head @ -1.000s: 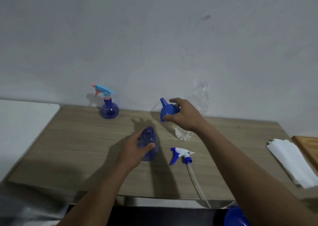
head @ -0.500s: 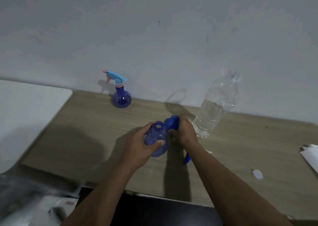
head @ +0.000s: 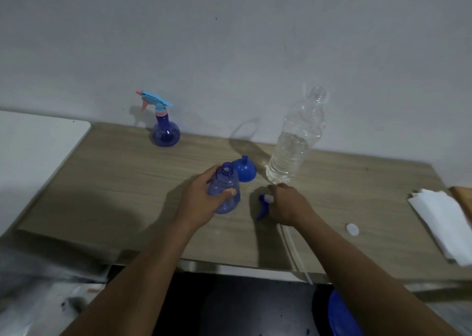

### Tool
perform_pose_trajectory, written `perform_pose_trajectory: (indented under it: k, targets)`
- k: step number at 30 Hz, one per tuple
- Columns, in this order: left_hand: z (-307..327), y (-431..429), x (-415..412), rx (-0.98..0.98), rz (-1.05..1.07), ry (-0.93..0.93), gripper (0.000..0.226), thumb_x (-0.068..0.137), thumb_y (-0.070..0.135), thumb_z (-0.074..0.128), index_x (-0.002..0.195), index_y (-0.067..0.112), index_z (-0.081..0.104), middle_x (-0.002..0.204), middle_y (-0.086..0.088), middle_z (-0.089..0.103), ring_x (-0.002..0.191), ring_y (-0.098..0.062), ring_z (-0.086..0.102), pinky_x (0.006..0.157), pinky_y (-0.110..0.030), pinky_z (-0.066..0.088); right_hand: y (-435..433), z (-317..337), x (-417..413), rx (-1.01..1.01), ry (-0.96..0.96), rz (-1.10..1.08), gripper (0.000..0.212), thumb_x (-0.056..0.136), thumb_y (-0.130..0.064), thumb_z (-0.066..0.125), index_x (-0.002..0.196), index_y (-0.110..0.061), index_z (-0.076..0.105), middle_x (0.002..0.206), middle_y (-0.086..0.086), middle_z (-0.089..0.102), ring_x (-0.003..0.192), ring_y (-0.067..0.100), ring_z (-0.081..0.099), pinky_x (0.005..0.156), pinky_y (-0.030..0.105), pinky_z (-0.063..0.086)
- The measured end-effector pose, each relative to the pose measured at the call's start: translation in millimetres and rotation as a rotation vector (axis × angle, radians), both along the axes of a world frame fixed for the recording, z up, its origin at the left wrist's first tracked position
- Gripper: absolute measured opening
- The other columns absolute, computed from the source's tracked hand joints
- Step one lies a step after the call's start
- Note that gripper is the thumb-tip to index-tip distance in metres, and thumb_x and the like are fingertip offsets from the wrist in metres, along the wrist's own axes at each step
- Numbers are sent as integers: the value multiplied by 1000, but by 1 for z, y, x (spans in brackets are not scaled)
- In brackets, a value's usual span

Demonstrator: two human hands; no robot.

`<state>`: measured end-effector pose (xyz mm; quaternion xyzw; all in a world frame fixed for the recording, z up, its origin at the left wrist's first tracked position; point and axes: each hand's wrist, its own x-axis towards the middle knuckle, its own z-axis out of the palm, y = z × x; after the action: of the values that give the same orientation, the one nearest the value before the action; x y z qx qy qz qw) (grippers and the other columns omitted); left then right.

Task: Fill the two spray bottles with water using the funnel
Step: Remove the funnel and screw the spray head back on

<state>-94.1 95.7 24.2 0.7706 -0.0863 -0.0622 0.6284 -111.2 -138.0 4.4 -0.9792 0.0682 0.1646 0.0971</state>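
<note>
Head view of a wooden table [head: 102,182] against a pale wall. An uncapped clear water bottle [head: 293,141], partly filled, stood upright near the wall and served as the landmark.

Just left of the water bottle, the blue funnel [head: 244,169] sat on the table with its wide mouth down and its spout pointing up. It was touched by neither hand.

Left of and in front of the water bottle, beside the funnel, stood the open spray bottle [head: 224,190], upright with its neck uncovered. The left hand [head: 201,202] grasped its body, with the fingers wrapped behind and the thumb across the front.

Directly in front of the water bottle, the right hand [head: 288,205] lay over the blue-and-white spray head [head: 264,205] on the table, its fingers curled round the head. The head's pale tube [head: 293,254] ran from under that hand to the table's near edge.

Far left of the water bottle, at the wall, the second spray bottle [head: 163,128] stood upright with its pink-and-blue sprayer screwed on.

A small white cap [head: 352,229] lay on the table in front and to the right of the water bottle. Further right of the water bottle lay a stack of white paper napkins [head: 439,223].
</note>
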Motion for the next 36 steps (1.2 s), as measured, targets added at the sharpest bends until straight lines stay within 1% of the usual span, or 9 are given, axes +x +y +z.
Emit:
perform_pose_trajectory:
  k: [3,6,9,12,18,24,27,32,36]
  targets:
    - [2,-4,-2,-6,0,4,56,79,0,78,118,36,59,108,22,67,95,15,63,80,-4,46,-15,-9,-10,-43,45,-17,42,92,-41,51,130,-25,55,121,10,57,114,34,54,86,39,46]
    - [5,-5,-4,-5,-6,7,53,80,0,77,119,32,59,104,23,65,90,19,62,74,-2,45,-22,-15,-13,108,18,-89,35,89,-45,46,117,-28,58,111,6,58,107,32,57,75,33,38]
    - [5,-4,-4,16,-12,7,54,81,4,78,122,32,58,105,24,64,90,21,60,73,-2,46,-12,10,-22,256,-91,-115,21,92,-36,63,103,-19,59,99,7,64,92,27,60,72,34,44]
    - [7,-3,-6,26,-6,10,55,80,5,79,120,36,57,105,25,64,90,22,59,73,-1,45,-13,24,-26,400,-207,-215,28,78,-25,79,96,-22,58,85,7,70,79,26,66,71,40,56]
    - [6,-3,-7,43,4,-1,57,78,9,82,121,38,58,100,27,68,92,17,62,77,-5,46,-12,87,-29,667,-449,-291,46,82,-22,82,126,-28,70,97,2,71,77,17,73,73,39,63]
    - [8,-5,-7,34,3,-21,55,80,4,80,126,26,59,101,23,64,84,24,58,71,1,43,11,158,-20,910,-687,-307,43,85,-22,80,127,-26,70,102,7,73,72,15,76,73,37,64]
    - [6,-5,-6,25,-1,8,57,79,2,79,129,23,60,102,22,65,85,19,61,70,1,42,30,178,-10,955,-764,-279,42,84,-22,82,125,-25,71,100,5,72,72,16,76,71,36,64]
    - [7,-2,-4,44,-24,31,55,80,11,81,115,44,54,98,31,61,85,21,58,69,2,42,59,193,5,980,-862,-208,38,84,-22,82,121,-23,72,100,-1,70,68,5,70,62,15,54]
    - [2,-1,0,35,-27,51,61,79,9,81,105,56,52,96,34,63,86,25,58,72,1,44,78,194,17,1058,-927,-188,33,83,-19,82,115,-22,74,102,0,72,81,19,71,62,14,54]
